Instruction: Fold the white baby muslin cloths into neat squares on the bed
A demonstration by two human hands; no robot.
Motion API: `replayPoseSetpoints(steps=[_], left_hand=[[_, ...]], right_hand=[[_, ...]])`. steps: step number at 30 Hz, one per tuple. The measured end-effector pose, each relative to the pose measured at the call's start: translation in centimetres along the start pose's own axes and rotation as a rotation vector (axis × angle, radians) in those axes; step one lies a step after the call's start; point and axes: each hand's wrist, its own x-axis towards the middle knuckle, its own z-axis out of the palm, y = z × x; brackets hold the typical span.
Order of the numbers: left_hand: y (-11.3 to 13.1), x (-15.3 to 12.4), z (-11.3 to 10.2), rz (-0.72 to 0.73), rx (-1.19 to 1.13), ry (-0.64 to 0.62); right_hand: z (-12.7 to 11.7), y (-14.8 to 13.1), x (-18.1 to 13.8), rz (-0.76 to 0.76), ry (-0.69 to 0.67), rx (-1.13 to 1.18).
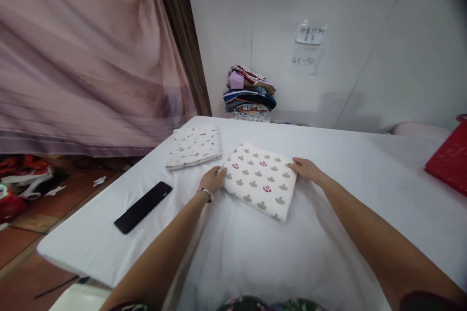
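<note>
At the white table (365,180), both hands (213,181) (306,169) pinch opposite edges of the patterned folded cloth (259,180) between them.

There are two hands: one left hand (215,180) and one right hand (305,168). One spotted cloth (258,180) is in their grip, with three red shapes (267,188) on it. Left of the grip are one other folded cloth (196,145) and one flat black thing (143,207). One bracelet (206,193) is just behind the left grip. Far past the grip are one pile of cloths (251,98), too jumbled to count, and two papers (310,34).
</note>
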Motion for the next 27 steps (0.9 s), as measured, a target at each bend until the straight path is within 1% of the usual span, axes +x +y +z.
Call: replayPoseSetpoints(steps=[3, 9, 14, 16, 19, 22, 24, 27], left_hand=[[0.5, 0.8, -0.2, -0.024, 0.010, -0.033], [1.6, 1.6, -0.7, -0.042, -0.065, -0.037], [1.7, 1.7, -0.6, -0.116, -0.234, -0.057], [1.6, 2.0, -0.6, -0.112, -0.299, -0.053], [2.1, 2.8, -1.6, -0.051, -0.425, -0.001], [3.3, 4.1, -2.9, -0.003, -0.474, 0.098], [4.0, 4.9, -3.2, 0.006, -0.467, 0.141], [4.4, 5.6, -2.5, -0.064, -0.439, 0.097]], right_hand=[[-0.5, -0.8, 1.0, 0.044, -0.040, 0.034], [-0.7, -1.7, 2.5, 0.147, -0.185, 0.107], [-1.0, -1.8, 2.9, 0.124, -0.228, 0.181], [-1.2, -1.9, 2.6, 0.107, -0.257, 0.261], [-1.5, -2.2, 1.0, 0.099, -0.288, 0.510], [-1.3, -2.2, -2.3, 0.115, -0.320, 0.713], [-0.8, -1.8, -4.8, 0.145, -0.388, 0.763], [0.1, -1.0, -7.6, 0.196, -0.489, 0.754]])
